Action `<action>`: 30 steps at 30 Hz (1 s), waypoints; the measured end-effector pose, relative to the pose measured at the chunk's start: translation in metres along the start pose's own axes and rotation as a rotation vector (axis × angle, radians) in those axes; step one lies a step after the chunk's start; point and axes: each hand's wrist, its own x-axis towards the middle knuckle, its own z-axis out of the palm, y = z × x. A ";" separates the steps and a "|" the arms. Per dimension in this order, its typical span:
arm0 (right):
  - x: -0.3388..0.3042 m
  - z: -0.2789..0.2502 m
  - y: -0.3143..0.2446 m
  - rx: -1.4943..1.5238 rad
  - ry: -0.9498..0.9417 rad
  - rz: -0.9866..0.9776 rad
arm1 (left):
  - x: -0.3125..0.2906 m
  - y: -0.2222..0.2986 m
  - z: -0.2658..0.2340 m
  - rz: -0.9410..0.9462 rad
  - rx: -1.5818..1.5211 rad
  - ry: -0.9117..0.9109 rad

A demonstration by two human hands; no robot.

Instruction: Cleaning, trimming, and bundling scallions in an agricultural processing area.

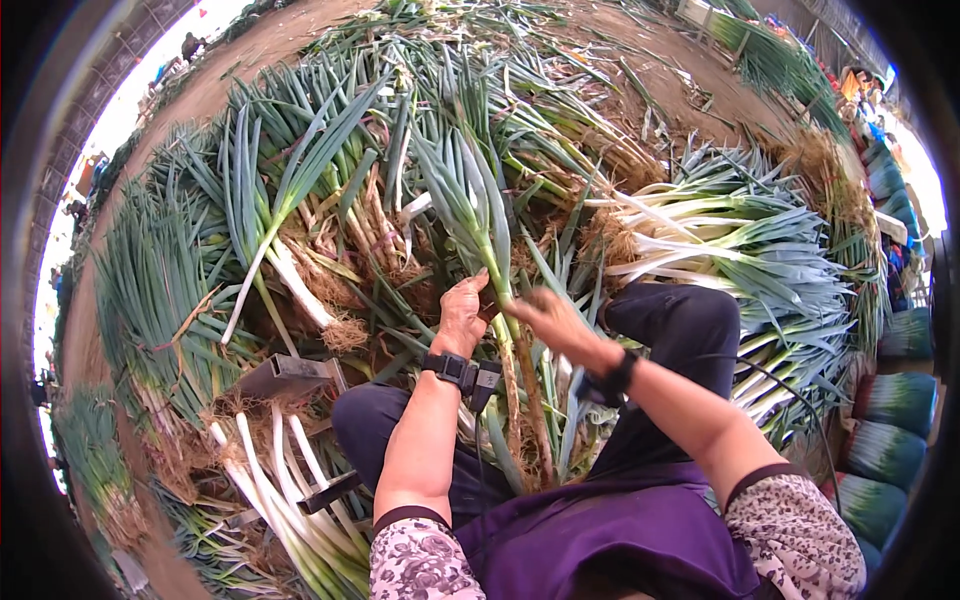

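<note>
My left hand (pixel 463 312) is closed round a long green onion (pixel 488 252) that stands upright between my knees. Its blue-green leaves spread up and away from me, and its lower part runs down as brownish, skin-covered stalks (pixel 512 385); I cannot tell whether these are one plant or two. From the right, my right hand (pixel 553 320) meets the same onion just below the left hand's grip, its fingers bent in against the stalk and slightly blurred. Both wrists carry black bands, and a small dark device (pixel 485 385) sits by the left wrist.
Unpeeled green onions (pixel 160 270) with roots lie heaped ahead and to the left. Cleaned white-stemmed onions (pixel 690 225) are piled at the right, more (pixel 290 480) at lower left. A metal bar (pixel 285 376) juts beside my left knee. Bundled onions (pixel 895 400) stack at far right.
</note>
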 end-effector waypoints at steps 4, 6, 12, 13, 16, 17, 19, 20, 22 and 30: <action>0.064 0.018 -0.005 0.474 0.052 0.052 | -0.013 0.003 0.021 0.041 -0.097 -0.089; 0.053 0.027 -0.018 0.480 0.040 -0.034 | -0.020 0.013 0.018 0.039 -0.147 -0.078; 0.013 0.055 -0.014 0.617 0.120 0.354 | -0.037 0.023 0.004 0.122 -0.072 -0.032; -0.002 0.056 -0.005 0.620 0.007 0.417 | -0.043 0.025 0.007 0.137 -0.083 -0.029; -0.052 0.020 0.007 -0.147 -0.791 -0.025 | -0.053 0.036 0.000 0.179 -0.080 -0.056; -0.050 0.006 0.007 -0.441 -0.803 0.022 | -0.056 0.036 0.014 0.166 -0.047 -0.113; -0.023 -0.021 0.016 -0.737 -0.519 -0.047 | -0.066 0.033 0.034 0.126 0.034 -0.183; 0.003 -0.035 0.024 -0.726 -0.214 -0.157 | -0.070 0.030 0.042 0.093 0.090 -0.211; 0.043 -0.054 -0.027 -0.079 -0.081 -0.039 | -0.076 0.022 0.047 0.048 0.112 -0.227; 0.084 -0.071 -0.043 0.551 -0.178 0.056 | -0.090 -0.019 0.067 0.903 1.573 -0.097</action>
